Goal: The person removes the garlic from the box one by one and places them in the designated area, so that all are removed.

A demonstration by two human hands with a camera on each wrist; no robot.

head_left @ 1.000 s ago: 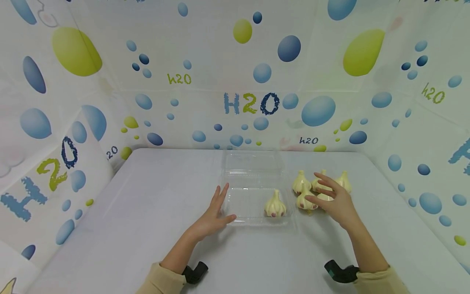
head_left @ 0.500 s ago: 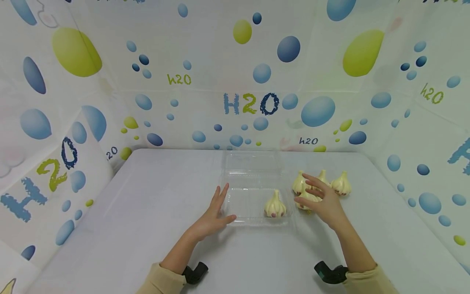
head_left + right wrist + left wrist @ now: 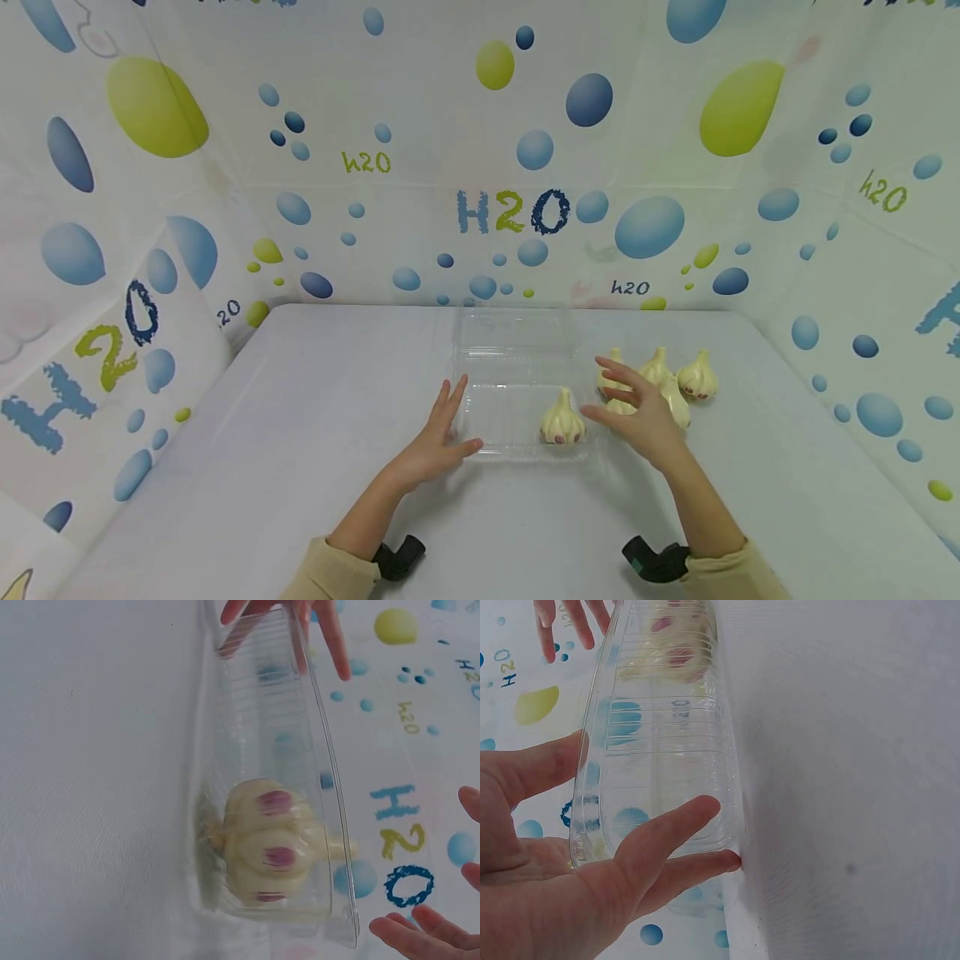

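A clear plastic clamshell container (image 3: 502, 421) lies with its lid laid back, one garlic bulb (image 3: 562, 419) standing in its right half. My left hand (image 3: 433, 446) rests against its left end, fingers spread; the left wrist view puts fingertips (image 3: 705, 806) on the container's wall. Between the container and several garlic bulbs (image 3: 697, 377), my right hand (image 3: 641, 419) hovers with fingers apart and nothing in them. It partly hides two of those bulbs in the head view. The right wrist view has its fingers (image 3: 427, 937) beside the container's rim.
A white table (image 3: 300, 417) carries everything, backed by a printed white sheet (image 3: 420, 108) with blue and green drops. Each wrist wears a black camera mount (image 3: 656, 560) below the hand. The transparent lid (image 3: 517, 329) lies toward the table's far edge.
My right hand has moved left from over the garlic bulbs toward the container, uncovering bulbs behind it. My left hand and the bulb in the container stay in place.
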